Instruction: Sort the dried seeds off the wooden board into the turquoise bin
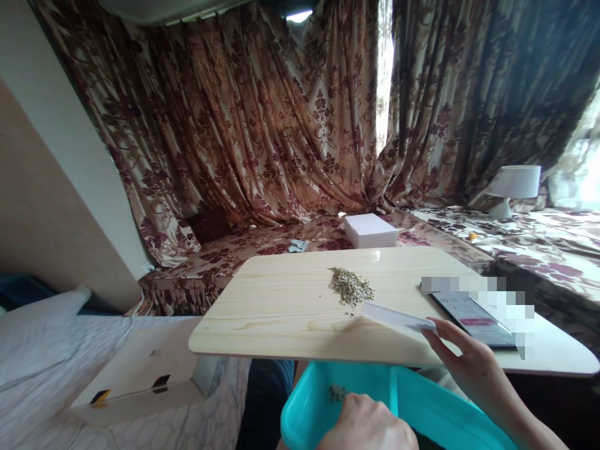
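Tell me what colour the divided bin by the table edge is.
The bin is turquoise, best seen in the head view.

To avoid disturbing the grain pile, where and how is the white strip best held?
Probably by its right end, from the right, as the right hand does: the white strip is long and narrow, with its left end beside the pile.

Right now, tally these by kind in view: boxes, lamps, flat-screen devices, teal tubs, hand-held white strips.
Boxes: 2 (far box, left box)
Lamp: 1
Flat-screen device: 1
Teal tub: 1
White strip: 1
Total: 6
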A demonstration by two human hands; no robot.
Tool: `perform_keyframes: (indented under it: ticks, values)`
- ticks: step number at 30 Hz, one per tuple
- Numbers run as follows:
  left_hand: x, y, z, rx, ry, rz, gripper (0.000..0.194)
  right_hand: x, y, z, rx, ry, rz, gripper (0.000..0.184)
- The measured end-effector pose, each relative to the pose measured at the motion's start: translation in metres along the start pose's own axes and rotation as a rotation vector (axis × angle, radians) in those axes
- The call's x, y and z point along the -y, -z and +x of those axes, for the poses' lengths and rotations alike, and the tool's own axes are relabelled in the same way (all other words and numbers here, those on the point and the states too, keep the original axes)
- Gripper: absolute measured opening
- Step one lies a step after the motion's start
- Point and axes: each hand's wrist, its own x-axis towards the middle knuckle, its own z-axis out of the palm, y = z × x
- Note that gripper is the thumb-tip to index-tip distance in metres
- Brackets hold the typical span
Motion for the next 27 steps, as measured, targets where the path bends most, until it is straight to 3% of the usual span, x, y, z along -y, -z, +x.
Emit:
perform_keyframes:
  ticks: [6,12,18,21,24,27]
  values:
    - [-0.002,0.006,-0.012,-0.011,-0.004,-0.011,0.024,0.009,0.008,-0.004,0.073,0.036,0.010,0.039]
    - [-0.006,0.010,-0.014,-0.032,-0.009,-0.004,0.020,-0.004,0.008,-0.004,0.040,0.018,-0.007,0.035]
    - [-0.017,0.033,-0.024,0.084,0.019,0.090,0.025,0.006,0.011,-0.003,0.056,0.014,0.007,0.041]
    - [-0.012,0.024,-0.020,0.053,-0.006,0.072,0.025,0.017,0.012,-0.006,0.101,-0.001,0.050,0.043]
    - [0.000,0.002,-0.007,-0.047,-0.057,0.011,0.025,0.027,0.013,-0.012,0.146,-0.020,0.105,0.040]
    - [0.009,-0.016,0.007,-0.047,-0.037,-0.010,0.027,0.037,0.018,-0.016,0.245,-0.015,0.119,0.036]
